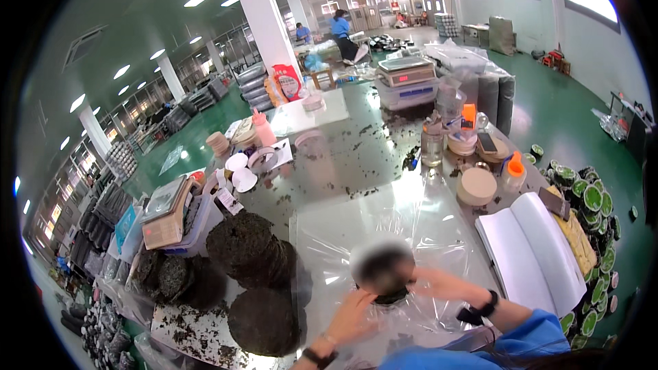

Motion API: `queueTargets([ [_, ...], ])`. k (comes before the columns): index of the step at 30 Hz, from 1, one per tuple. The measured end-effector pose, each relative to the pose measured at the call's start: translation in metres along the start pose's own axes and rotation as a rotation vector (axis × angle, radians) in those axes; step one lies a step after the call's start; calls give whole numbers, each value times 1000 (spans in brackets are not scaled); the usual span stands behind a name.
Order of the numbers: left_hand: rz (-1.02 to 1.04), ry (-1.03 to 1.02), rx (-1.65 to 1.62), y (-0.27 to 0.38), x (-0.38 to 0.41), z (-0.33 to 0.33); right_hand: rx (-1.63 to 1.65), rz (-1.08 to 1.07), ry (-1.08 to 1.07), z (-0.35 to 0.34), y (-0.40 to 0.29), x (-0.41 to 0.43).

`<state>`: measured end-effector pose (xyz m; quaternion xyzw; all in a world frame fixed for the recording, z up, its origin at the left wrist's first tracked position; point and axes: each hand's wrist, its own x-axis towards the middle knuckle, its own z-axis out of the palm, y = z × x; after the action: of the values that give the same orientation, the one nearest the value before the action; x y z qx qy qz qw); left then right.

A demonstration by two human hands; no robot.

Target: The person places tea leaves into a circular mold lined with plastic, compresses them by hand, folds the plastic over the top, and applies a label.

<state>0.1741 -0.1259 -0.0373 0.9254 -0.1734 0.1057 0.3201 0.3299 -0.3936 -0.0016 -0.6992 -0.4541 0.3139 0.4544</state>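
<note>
My left hand point(352, 318) lies at the near left side of a small dark round stack point(390, 297), its fingertips against it. My right hand point(439, 285) holds the stack's right side. A pale and dark blur covers its top, so the upper part and some fingertips cannot be made out. The stack sits on clear plastic film point(334, 246) spread over the table. Left of the film stand round stacks of dark, dried seaweed-like sheets point(241, 241), with another dark round sheet stack point(264, 321) nearer me.
A digital scale point(167, 216) rests on a plastic bin at left; another scale point(406, 74) stands at the back. At right are a round pale block point(476, 186), an orange-topped bottle point(514, 172) and white sheets point(532, 254). Green-ended packs point(591, 198) cover the floor. Two people work far off.
</note>
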Motion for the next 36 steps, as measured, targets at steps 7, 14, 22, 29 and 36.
queueTargets([
  [7, -68, -167, 408, 9, -80, 53, 299, 265, -493, 78, 22, -119],
  [14, -236, 73, 310, -51, -127, 42, -725, 36, 245, 113, 39, -88],
  [22, -55, 629, -9, 62, -65, 9, -958, 23, 605, 109, 54, 20],
  [29, -434, 177, -296, -6, -26, 62, -739, -32, 645, 100, 53, 45],
  [36, -340, 840, -976, -15, 74, 63, -725, 30, 575, 91, 59, 37],
])
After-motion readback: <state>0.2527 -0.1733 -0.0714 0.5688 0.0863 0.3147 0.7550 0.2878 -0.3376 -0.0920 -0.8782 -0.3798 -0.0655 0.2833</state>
